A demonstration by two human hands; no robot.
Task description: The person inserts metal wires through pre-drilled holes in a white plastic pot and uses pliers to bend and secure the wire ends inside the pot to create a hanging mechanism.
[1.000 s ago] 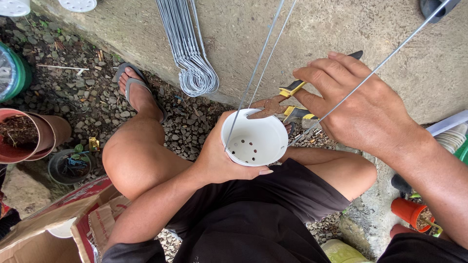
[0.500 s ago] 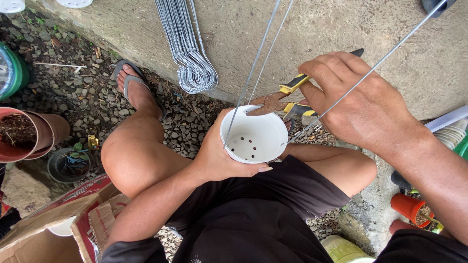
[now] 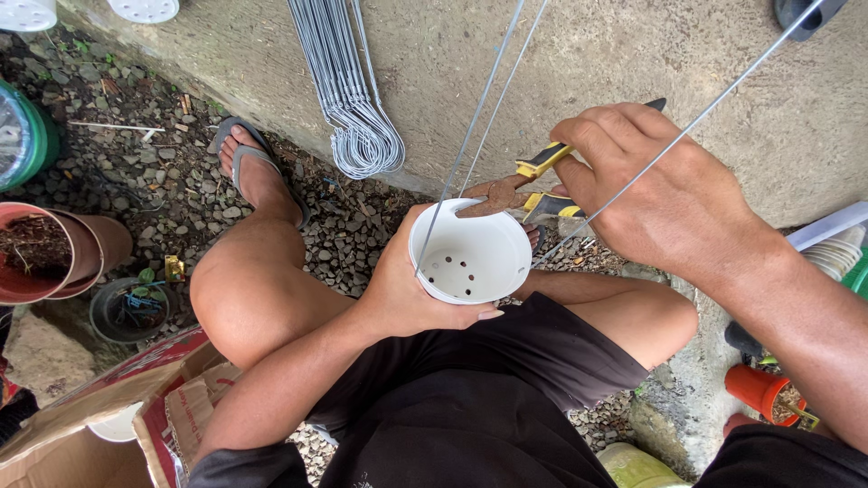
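My left hand (image 3: 407, 289) grips a small white plastic pot (image 3: 470, 258) with holes in its bottom, held over my lap. My right hand (image 3: 655, 194) holds yellow-and-black handled pliers (image 3: 520, 185), whose rusty jaws rest at the pot's far rim. Thin grey wires (image 3: 484, 108) rise from the pot's rim toward the top of the view; another wire (image 3: 687, 131) crosses over my right hand.
A bundle of bent grey wire hangers (image 3: 357, 99) lies on the concrete slab (image 3: 588, 54). Gravel (image 3: 172, 181) covers the ground to the left, with red-brown pots (image 3: 54, 253), a dark pot (image 3: 131, 312) and a cardboard box (image 3: 108, 425). An orange pot (image 3: 758, 390) stands lower right.
My right hand with the pliers has shifted slightly up and left, bringing the jaws to the pot's rim. The pot stays held in my left hand.
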